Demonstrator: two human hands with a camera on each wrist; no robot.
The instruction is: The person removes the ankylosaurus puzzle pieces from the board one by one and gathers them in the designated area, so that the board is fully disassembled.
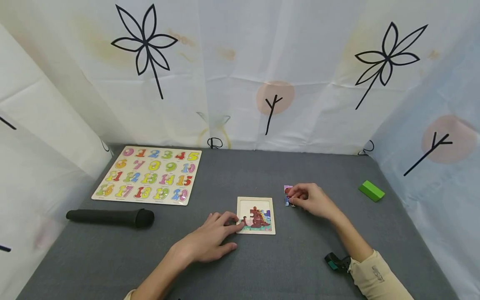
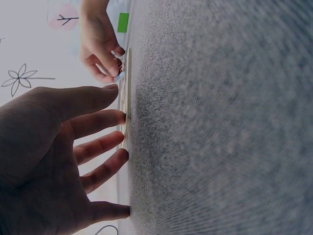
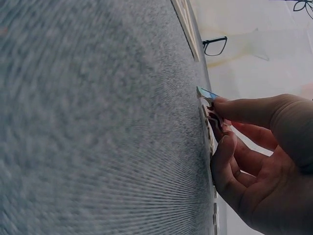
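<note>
A small wooden jigsaw tray (image 1: 256, 200), partly filled with pieces that form a reddish-brown dinosaur picture, lies on the grey table. Fingertips of my left hand (image 1: 214, 236) touch the tray's left side, the fingers spread and nearly straight. In the left wrist view, the left hand (image 2: 54, 142) reaches the edge of the tray (image 2: 128, 88). To the right of the tray, my right hand (image 1: 308, 201) pinches a jigsaw piece (image 3: 208, 94) between thumb and fingers. Loose jigsaw pieces (image 1: 287, 188) lie beside that hand, partly hidden under its fingers.
A number puzzle board (image 1: 146, 175) lies at the back left, with a black microphone (image 1: 108, 217) in front of it. A green block (image 1: 371, 191) is at the right. White patterned cloth (image 1: 240, 62) hangs behind the table. A dark wrist device (image 1: 337, 262) is at the right cuff.
</note>
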